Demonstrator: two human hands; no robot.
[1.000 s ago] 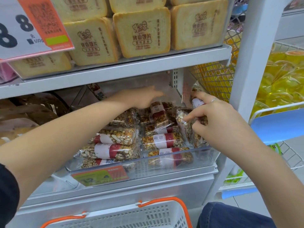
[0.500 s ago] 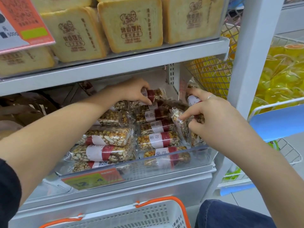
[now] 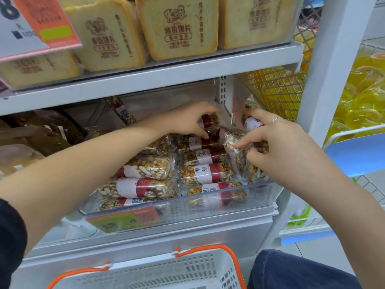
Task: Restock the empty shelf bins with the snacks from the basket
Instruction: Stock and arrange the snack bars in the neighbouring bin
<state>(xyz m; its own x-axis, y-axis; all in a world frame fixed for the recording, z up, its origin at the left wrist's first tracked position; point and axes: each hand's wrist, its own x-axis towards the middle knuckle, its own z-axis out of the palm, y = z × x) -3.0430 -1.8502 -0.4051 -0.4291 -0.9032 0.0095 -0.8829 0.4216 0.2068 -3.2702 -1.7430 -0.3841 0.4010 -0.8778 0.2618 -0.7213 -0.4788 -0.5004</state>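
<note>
The clear shelf bin (image 3: pixel 245 197) sits on the lower shelf at the centre of the view, packed with wrapped nut-and-seed snack bars (image 3: pixel 145 170) that lie flat in two rows, their white-and-red labels facing up. At 12 o'clock of the bin, toward its back, the left hand (image 3: pixel 187 122) has its fingers curled down over a dark red snack bar (image 3: pixel 211 124), its grip pinching that bar above the right-hand row. At 2 o'clock of the bin the right hand (image 3: pixel 279 147) holds upright snack bars (image 3: pixel 237 151) against the bin's right wall, with its thumb and fingers closed round them and a ring on one finger; the forefinger points left across a wrapper. An orange and green price tag (image 3: pixel 125 220) is fixed to the bin's front lip at 7 o'clock. Above, at 12 o'clock, the upper shelf (image 3: pixel 166 78) carries toast-shaped packs (image 3: pixel 177 28) printed with brown writing, and a large price sign (image 3: pixel 35 24) hangs at 10 o'clock. A white basket (image 3: pixel 158 274) with orange handles stands below the bin at 6 o'clock; what lies inside it cannot be made out. At 3 o'clock, past the white upright, yellow bagged goods (image 3: pixel 358 97) fill a wire rack.
</note>
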